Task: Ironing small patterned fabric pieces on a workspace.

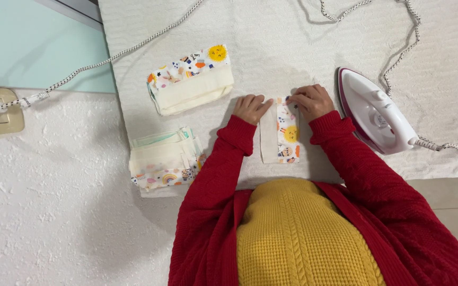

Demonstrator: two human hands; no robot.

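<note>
- Two hands rest on one small fabric piece (280, 132); the piece lies flat on the white padded cover (271, 42) of the counter, directly in front of the person, between both red sleeves.
- Left hand (250, 108): fingers together and laid flat, pressing the plain cream half of the piece near its top edge; nothing is enclosed in the grip.
- Right hand (311, 100): fingertips drawn together, pinching or pressing the top corner of the printed half; whether the cloth is lifted or only held down cannot be told.
- Iron (375, 114): white and magenta, standing just beside the right forearm on the cover; its speckled cord (398, 53) loops across the cover behind the hands.
- Folded stack (192, 79) of the same cream and printed cloth lies beyond the left hand, well apart; a second stack (165, 159) sits near the left elbow, at the edge of the cover.
- Risk, judged: the right sleeve is near the iron; a sideways sweep of that arm could knock it over or touch a hot face.
- Risk, judged: the cord loop lies free; a snag would drag the iron.
- Risk, judged: uneven pressure between the hands could skew the fold line; the seam between cream and print would then sit crooked.
- Risk, judged: the near stack overhangs the cover edge; a nudge from the left elbow could spill it.
</note>
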